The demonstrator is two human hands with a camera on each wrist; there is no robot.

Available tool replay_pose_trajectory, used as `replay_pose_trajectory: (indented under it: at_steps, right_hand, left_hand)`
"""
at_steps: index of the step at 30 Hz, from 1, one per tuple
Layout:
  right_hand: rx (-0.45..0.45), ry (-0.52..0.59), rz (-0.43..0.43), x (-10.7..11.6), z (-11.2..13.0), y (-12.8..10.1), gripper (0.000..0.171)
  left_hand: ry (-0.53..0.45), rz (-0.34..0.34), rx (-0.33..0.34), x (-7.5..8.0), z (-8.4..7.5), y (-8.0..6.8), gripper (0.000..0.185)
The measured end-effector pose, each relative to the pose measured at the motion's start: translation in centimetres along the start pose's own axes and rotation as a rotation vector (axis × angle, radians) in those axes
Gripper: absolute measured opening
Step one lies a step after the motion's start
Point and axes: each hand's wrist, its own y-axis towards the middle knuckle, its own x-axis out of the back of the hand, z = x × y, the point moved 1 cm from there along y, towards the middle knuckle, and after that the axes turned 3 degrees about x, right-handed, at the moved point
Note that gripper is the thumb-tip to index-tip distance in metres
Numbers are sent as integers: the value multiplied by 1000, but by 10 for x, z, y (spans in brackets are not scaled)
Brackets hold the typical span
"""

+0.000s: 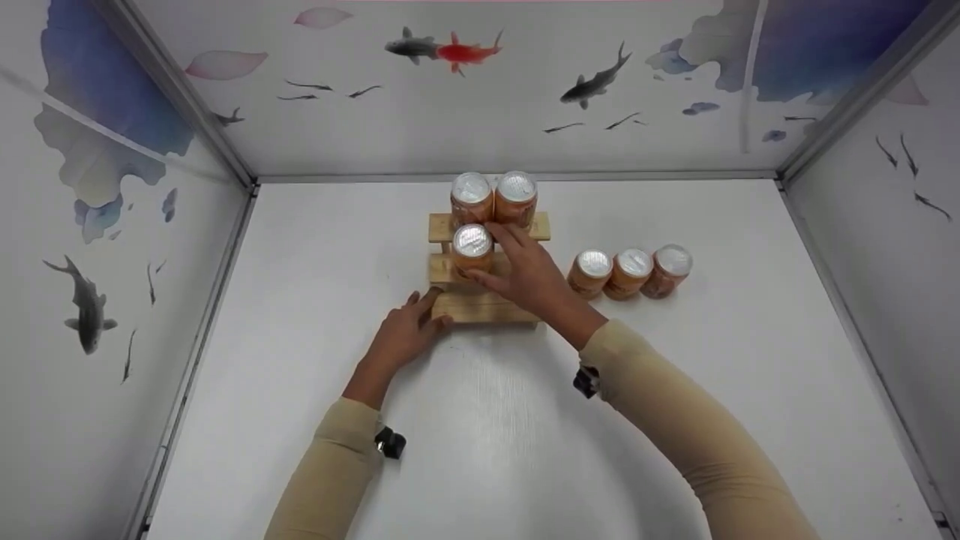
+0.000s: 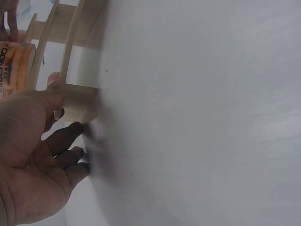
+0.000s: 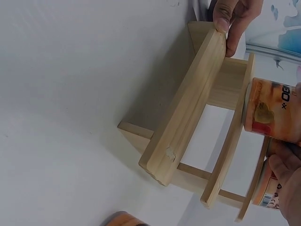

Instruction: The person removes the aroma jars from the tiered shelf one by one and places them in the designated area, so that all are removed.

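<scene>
1. White bench (image 1: 480,457): the rack is carried near its far edge, with a row of cans just to the rack's right.
2. Rack (image 1: 487,307): pale wood, built in three tiers rising away from the person. The lowest, nearest tier is bare; the middle one is occupied at its left end; a pair of cans is borne on the top.
3. Right hand (image 1: 532,277): the held can is pinched, with the thumb at its near side and the fingers reaching round behind it.
4. Left hand (image 1: 405,330): the left end of the lowest tier is pinched by thumb and forefinger, the other fingers loosely bent beside it. The rack is apparently being steadied.
5. Spare cans (image 1: 628,274): three are stood upright in a row on the bench.
6. Upper cans (image 1: 471,208): two are stood side by side on the top tier.
7. Held can (image 1: 472,261): orange, held upright at the left end of the middle tier, its base seemingly met by the board. Its placing is judged to be the step in hand. Next, the can would need to be let go squarely and the right fingers drawn out without the upper cans being nudged; the space to its right could then be filled from the row.
</scene>
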Motion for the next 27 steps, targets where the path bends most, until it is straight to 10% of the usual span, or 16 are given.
replay_pose_trajectory:
  at_steps: [27]
  right_hand:
    - [7, 7, -108, -15, 7, 8, 77]
  left_hand:
    - [26, 1, 7, -1, 1, 2, 72]
